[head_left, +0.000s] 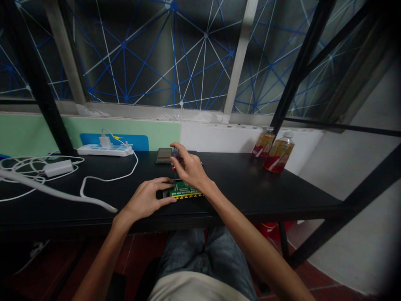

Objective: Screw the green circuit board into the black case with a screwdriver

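A green circuit board point(184, 189) with a yellow strip along its near edge lies on the black table. My left hand point(149, 197) grips the board's left end, thumb at the near side and fingers at the far side. Above the board, my right hand point(189, 167) is closed around the handle of a small screwdriver point(174, 168). Its thin shaft points down, nearly upright, to the board's far left area. Whether the tip sits in a screw is too small to tell. Part of the board's right side is hidden behind my right hand.
A dark flat device point(164, 155) lies behind the board. To the left are a white power strip point(105, 150) with a plug, tangled white cables and a white adapter point(58, 167). Two drink bottles point(279, 153) stand at the back right, near a black metal frame.
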The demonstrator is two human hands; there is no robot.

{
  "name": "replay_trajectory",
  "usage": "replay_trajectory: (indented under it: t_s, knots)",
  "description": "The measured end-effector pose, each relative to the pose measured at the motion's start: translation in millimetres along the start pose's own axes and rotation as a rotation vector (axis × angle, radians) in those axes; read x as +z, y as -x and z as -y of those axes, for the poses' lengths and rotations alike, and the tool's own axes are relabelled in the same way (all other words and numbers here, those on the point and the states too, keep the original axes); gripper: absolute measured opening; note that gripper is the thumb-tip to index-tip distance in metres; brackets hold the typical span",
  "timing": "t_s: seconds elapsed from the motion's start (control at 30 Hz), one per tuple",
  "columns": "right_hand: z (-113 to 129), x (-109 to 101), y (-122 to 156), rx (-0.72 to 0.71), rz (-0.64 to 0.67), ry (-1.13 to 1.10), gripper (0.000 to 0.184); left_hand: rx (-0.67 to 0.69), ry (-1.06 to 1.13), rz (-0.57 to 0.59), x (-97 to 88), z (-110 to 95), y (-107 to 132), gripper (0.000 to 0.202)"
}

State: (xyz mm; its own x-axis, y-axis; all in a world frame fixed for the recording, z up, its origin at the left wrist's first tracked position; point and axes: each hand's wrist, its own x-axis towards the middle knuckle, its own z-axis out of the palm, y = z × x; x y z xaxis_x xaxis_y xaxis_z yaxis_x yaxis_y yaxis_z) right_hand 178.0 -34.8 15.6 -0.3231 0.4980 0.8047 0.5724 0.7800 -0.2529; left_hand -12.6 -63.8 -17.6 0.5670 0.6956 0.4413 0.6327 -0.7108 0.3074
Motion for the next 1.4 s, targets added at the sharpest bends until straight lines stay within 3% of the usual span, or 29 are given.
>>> replay_trajectory:
  t_s: [0.23,0.47,0.7,0.9,1.1,1.4]
  knots:
    - [-0.7,0.4,1.9,0.043,-0.071,0.146,0.043,0.001,0.000,0.003,-0.4,-0.9,-0.5,0.041]
    - [1.8,1.4,2.4,0.010,-0.109,0.028,0.034,0.012,0.002,0.004,0.6,1.2,0.0,0.041]
    - [4.5,-1.9,2.1,-0.004,-0.085,0.200,0.035,0.011,0.004,-0.011,1.1,1.4,0.3,0.040]
    - [0.7,2.9,2.1,0.035,-0.086,0.191,0.048,0.026,-0.004,-0.007,0.2,-0.6,-0.3,0.040]
    - [3.9,1.0,1.6,0.038,-0.075,0.140,0.036,0.046,0.030,-0.011,-0.7,-1.8,-0.9,0.036]
    - [-2.2,-1.4,1.4,0.029,-0.041,0.031,0.039,0.033,-0.010,0.015,0.4,1.2,-1.5,0.039]
